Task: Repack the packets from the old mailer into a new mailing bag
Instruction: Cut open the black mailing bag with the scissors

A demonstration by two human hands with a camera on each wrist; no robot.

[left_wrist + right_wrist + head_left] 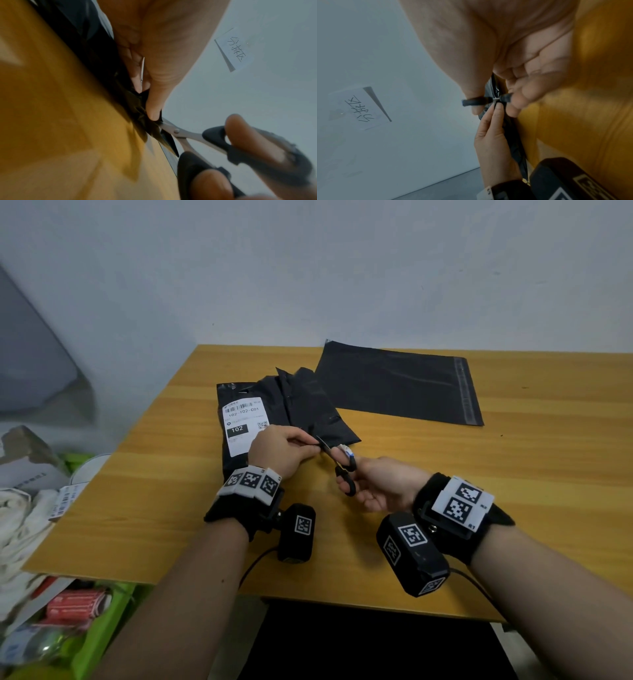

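The old black mailer (274, 409) with a white shipping label (244, 424) lies on the wooden table (513, 474). My left hand (284, 451) pinches its near right corner (145, 119) and lifts it. My right hand (380, 486) grips black-handled scissors (342, 470), fingers through the loops (223, 146). The blades (169, 129) meet the pinched black plastic right beside my left fingertips (153, 112). The new mailing bag (397, 381), flat and dark grey, lies behind and to the right. The packets are hidden inside the old mailer.
The wall (308, 268) runs close behind the table, with a handwritten paper note (235, 50) on it. Left of the table are a green bin (102, 621), white cloth (17, 522) and assorted packages. Wrist camera cables trail over the table's front edge.
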